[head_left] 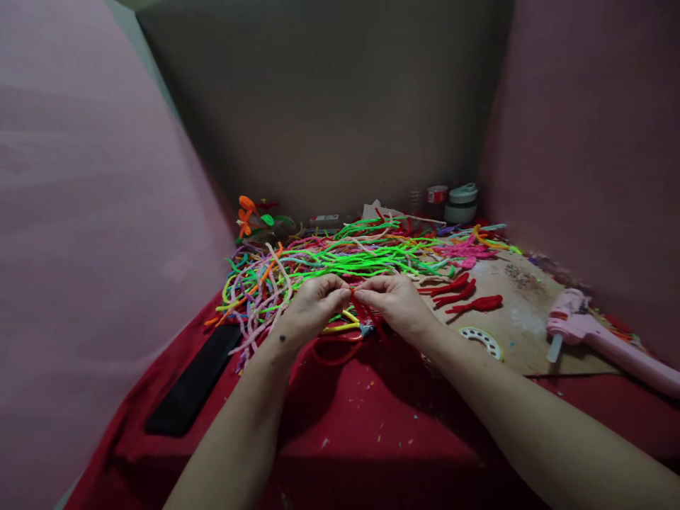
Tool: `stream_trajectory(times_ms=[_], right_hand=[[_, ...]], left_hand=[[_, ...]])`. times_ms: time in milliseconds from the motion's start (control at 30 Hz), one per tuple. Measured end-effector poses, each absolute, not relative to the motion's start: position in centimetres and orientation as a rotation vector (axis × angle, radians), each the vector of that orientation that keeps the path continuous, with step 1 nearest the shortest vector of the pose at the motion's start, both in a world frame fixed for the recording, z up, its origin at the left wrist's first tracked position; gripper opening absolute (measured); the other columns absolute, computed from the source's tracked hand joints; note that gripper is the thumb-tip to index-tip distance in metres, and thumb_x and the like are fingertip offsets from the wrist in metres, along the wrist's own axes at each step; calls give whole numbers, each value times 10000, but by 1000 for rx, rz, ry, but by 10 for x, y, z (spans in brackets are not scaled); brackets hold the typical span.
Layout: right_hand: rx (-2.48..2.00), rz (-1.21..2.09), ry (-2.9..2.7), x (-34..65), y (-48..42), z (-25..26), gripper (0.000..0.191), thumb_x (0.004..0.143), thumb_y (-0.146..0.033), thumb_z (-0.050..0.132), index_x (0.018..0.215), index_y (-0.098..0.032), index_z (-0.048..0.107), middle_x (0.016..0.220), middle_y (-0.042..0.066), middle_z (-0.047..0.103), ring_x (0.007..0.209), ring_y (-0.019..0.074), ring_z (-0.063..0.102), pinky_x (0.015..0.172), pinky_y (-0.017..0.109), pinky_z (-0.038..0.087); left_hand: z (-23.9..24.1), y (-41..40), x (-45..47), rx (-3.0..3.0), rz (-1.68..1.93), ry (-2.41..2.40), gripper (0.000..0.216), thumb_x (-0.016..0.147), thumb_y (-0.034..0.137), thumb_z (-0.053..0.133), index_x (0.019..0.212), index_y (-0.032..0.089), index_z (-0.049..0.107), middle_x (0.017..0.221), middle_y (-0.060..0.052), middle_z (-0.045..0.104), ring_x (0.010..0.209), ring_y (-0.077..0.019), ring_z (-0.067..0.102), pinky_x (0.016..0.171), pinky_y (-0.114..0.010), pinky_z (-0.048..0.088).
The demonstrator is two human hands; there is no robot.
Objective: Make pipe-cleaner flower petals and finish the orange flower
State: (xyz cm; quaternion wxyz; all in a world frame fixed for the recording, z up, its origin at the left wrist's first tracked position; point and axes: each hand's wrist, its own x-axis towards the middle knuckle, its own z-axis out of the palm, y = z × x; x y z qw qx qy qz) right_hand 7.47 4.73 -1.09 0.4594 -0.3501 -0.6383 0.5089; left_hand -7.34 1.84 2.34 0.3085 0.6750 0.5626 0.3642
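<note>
My left hand (316,303) and my right hand (397,303) meet over the middle of the table, fingertips pinched close together. Between them they grip a red pipe cleaner (362,312), part of which hangs below the fingers. Just under the hands lies a pair of pliers (366,330) with yellow and orange handles, partly hidden. Behind the hands spreads a large heap of pipe cleaners (366,262) in green, pink, orange and other colours. Several red looped pieces (478,304) lie to the right of my right hand.
A pink glue gun (579,327) rests on a cardboard sheet (525,304) at right, near a white ring with holes (481,341). A black flat object (194,382) lies at left on the red cloth (372,425). Orange flowers (245,214) and a lidded container (461,204) stand behind.
</note>
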Motion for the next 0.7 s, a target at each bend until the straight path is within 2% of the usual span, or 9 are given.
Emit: stream_trajectory(times_ms=[167,367,533,700], right_hand=[[-769,1574,-1468,79,52,-12,217,569,-317,690,644,-113,685,532,-1,582,511,91,461,544,250,354],[-769,1496,-1440,78,53,-14,148,583,-262,659,605,-116,666,506,-10,560,477,82,431,504,240,333],[-815,1423,-1514,75,49,-12,127,607,-240,615,573,-119,634,481,-32,505,467,69,389,487,226,308],[-755,1493,-1491,76,48,-11,143,606,-256,610,552,-125,600,480,-38,490,468,68,376,484,225,307]], left_hand=[[22,18,-70,1857,1076,1498,128,720,248,530,666,140,573,591,20,529,544,-85,458,514,-192,365],[21,19,-70,2065,1262,1566,123,710,254,571,674,154,632,687,-6,562,658,-112,508,604,-216,392],[21,19,-68,1838,1200,1597,137,686,258,575,611,144,586,570,21,514,546,-87,443,521,-210,342],[21,18,-61,1513,1159,1345,157,691,287,556,645,150,495,505,68,400,443,-48,317,435,-186,247]])
